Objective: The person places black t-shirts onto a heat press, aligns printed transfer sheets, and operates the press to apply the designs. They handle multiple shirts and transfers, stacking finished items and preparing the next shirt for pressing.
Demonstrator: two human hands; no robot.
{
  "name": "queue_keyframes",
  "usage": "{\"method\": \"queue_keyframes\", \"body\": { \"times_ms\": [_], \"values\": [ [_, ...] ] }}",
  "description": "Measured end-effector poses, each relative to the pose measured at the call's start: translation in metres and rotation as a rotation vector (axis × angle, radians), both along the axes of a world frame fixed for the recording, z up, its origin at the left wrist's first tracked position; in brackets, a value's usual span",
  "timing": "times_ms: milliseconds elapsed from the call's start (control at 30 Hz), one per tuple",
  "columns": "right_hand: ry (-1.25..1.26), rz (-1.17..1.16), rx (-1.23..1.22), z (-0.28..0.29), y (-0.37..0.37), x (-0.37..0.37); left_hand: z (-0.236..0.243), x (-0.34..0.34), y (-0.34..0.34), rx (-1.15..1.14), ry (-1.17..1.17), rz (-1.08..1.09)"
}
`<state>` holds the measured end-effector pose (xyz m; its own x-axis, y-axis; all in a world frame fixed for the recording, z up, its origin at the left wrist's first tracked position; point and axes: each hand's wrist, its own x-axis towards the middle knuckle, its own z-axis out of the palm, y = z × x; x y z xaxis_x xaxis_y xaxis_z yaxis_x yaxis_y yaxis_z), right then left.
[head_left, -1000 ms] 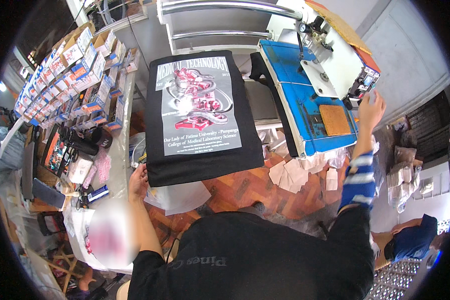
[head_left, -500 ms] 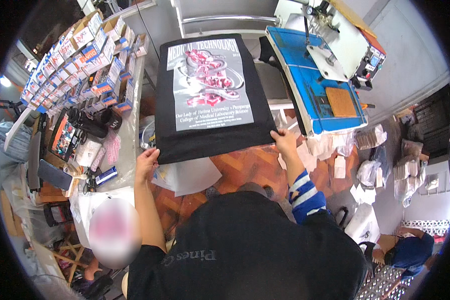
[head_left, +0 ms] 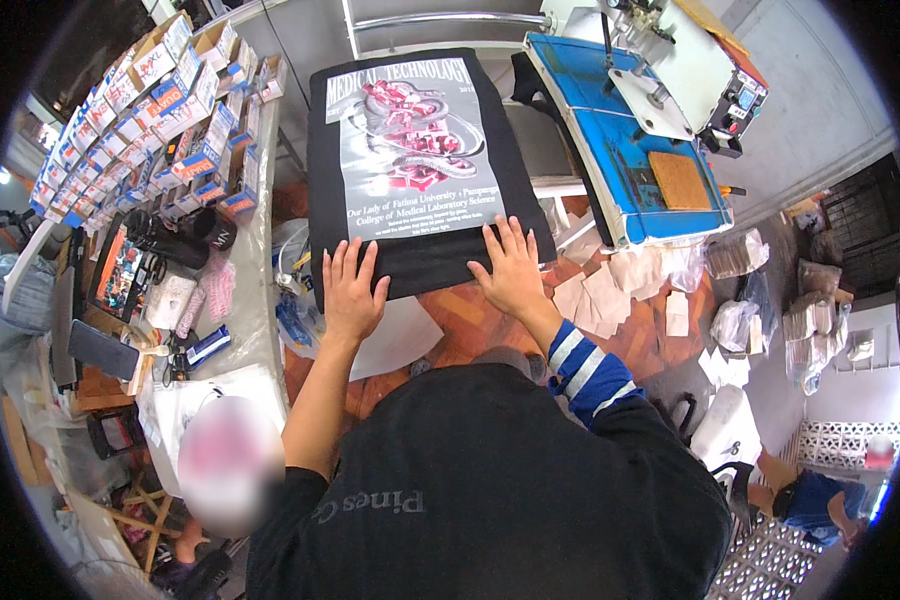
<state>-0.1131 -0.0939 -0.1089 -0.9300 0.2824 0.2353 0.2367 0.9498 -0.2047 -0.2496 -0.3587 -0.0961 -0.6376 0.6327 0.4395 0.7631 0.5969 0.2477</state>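
Note:
My left hand (head_left: 352,290) lies on the lower left part of a black shirt (head_left: 425,262), fingers stretched out and slightly apart. My right hand (head_left: 510,268) rests near the shirt's lower right, fingers spread flat on the fabric. Above both hands is the shirt's large grey, white and red print (head_left: 415,135). The shirt is laid flat over the platen of a heat press; the platen itself is hidden beneath it. Just right of it stands the press's blue-covered upper plate (head_left: 580,95), with a brown square pad (head_left: 682,180) on top.
Stacked cardboard boxes (head_left: 140,120), a small screen (head_left: 120,270) and a phone (head_left: 103,349) crowd the left table (head_left: 255,335). A metal rail (head_left: 450,22) spans the back. Paper sheets (head_left: 595,300) lie on the floor. Another person (head_left: 815,505) is at the lower right.
My right hand has moved from the press controls down onto the shirt. Both hands went from gripping the shirt's lower edge to lying flat on it, and the shirt sits higher in view.

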Motion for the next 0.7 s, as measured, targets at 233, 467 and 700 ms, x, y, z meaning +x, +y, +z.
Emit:
{"method": "queue_keyframes", "body": {
  "times_ms": [233, 467, 700],
  "values": [
    [0.028, 0.0, -0.03, -0.0076, 0.0026, -0.0001, -0.0067, 0.0029, 0.0019, -0.009, -0.001, 0.041],
    [0.022, -0.013, -0.01, -0.0101, 0.0017, -0.0004, -0.0086, 0.004, 0.0012, -0.019, 0.004, 0.061],
    [0.036, -0.003, -0.018, -0.0098, 0.0027, 0.0002, -0.0081, 0.0036, -0.0003, -0.025, -0.016, 0.053]
  ]
}}
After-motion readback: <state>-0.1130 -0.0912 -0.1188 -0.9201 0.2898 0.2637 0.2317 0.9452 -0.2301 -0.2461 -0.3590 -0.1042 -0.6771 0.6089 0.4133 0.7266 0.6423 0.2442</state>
